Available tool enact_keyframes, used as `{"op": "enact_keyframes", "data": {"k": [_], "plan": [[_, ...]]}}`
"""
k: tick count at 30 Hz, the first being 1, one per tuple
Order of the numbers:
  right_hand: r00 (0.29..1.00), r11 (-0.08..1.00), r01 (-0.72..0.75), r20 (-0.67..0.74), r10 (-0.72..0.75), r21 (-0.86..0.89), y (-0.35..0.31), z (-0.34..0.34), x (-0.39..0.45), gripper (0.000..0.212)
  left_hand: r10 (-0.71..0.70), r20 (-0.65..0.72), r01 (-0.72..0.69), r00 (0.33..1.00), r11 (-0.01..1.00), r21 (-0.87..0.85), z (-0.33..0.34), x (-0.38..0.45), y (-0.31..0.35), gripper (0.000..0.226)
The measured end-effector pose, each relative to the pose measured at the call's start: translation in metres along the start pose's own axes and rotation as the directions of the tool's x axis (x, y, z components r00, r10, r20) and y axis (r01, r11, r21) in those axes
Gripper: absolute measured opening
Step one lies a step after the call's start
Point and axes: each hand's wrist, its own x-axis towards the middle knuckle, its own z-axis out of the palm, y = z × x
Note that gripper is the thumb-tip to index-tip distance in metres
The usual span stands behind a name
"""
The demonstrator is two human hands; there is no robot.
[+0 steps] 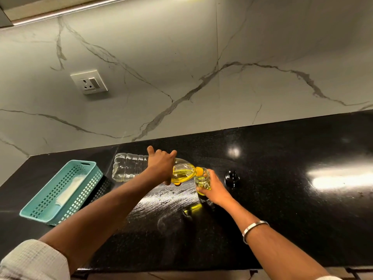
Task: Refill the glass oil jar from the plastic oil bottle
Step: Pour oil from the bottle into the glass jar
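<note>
Black counter: plastic oil bottle tipped near horizontal, left hand clamped over its middle, yellow neck at rim of glass oil jar; right hand wraps jar from the right, jar standing on counter

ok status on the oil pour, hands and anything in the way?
Left hand grips tipped plastic bottle, neck at jar mouth. Right hand holds glass jar on counter. Black lid beside, teal basket left, neither obstructing.
</note>
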Motion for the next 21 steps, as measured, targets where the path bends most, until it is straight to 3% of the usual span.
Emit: {"op": "enact_keyframes", "data": {"k": [21], "plan": [[1.000,1.000,-0.014,0.015,0.014,-0.001,-0.0037,-0.0021,-0.0023,0.070,0.004,0.003,-0.004,1.000,1.000,0.002,-0.0013,-0.0007,0.0002,0.094]]}}
